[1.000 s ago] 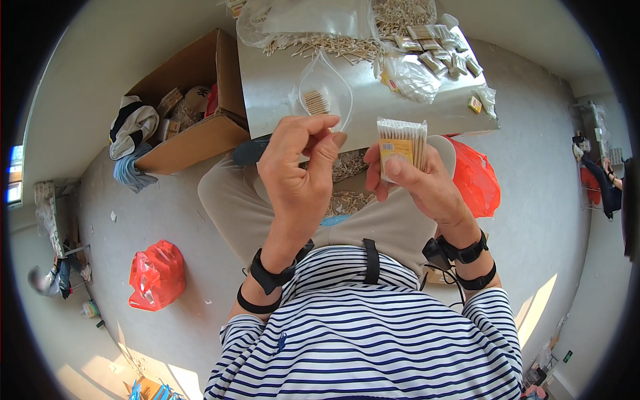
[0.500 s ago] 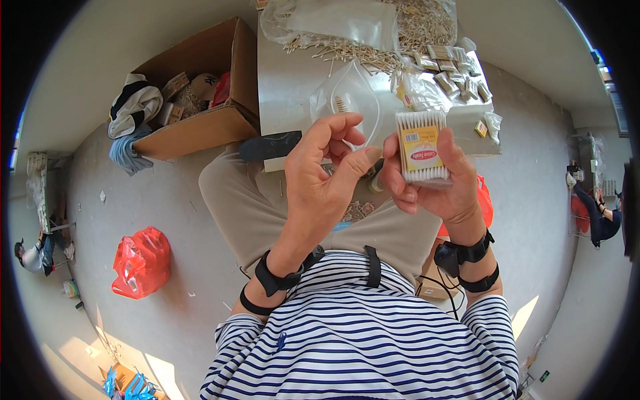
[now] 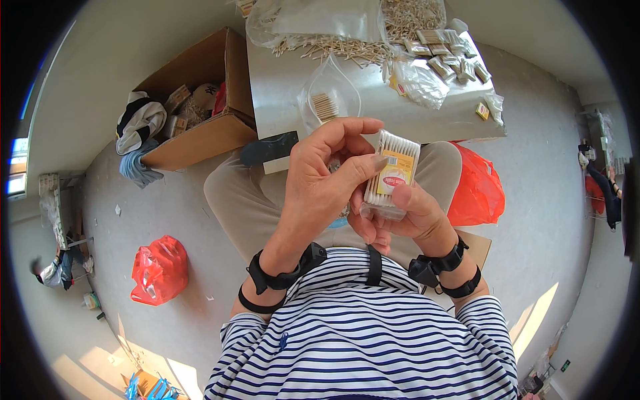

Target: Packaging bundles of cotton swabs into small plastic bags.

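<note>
The right hand (image 3: pixel 419 215) pinches the swab pack (image 3: pixel 395 172); whether the left hand (image 3: pixel 315 170) grips, we cannot tell; excess pressure could bend the swabs (image 3: pixel 399 143).

Swab packet (image 3: pixel 393 168): clear plastic film, glossy, creased at bottom
Yellow label (image 3: pixel 399 171): paper-like, smooth
Cotton tips (image 3: pixel 399 141): white, matt
Zip bag (image 3: pixel 347 90): transparent plastic, shiny
Counter (image 3: pixel 272 93): metal-looking, smooth, reflective
Carton (image 3: pixel 203 143): brown cardboard, matt
Red bag (image 3: pixel 160 270): thin plastic, crinkled, glossy
Trousers (image 3: pixel 233 193): matt cloth
</note>
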Demonstrator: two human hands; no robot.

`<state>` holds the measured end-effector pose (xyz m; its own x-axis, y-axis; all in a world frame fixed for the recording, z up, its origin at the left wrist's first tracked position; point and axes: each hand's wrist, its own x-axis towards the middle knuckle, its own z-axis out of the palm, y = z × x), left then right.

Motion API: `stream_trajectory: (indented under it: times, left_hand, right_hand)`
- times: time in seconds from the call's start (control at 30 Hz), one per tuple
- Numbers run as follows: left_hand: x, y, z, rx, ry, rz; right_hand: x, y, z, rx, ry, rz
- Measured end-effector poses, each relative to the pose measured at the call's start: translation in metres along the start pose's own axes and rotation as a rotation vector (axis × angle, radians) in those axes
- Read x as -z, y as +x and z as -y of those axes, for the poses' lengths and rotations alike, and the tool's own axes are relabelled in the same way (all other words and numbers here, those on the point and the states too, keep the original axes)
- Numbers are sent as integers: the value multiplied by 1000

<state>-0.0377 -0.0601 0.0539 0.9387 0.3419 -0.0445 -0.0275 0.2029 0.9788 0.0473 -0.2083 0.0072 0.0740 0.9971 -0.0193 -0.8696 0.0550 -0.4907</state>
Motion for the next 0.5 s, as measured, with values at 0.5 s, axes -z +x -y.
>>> stream_trajectory:
  times: [0.5]
  left_hand:
    - [15,-23,18,2,-98,-65]
  right_hand:
    - [-2,-26,18,107,-323,-352]
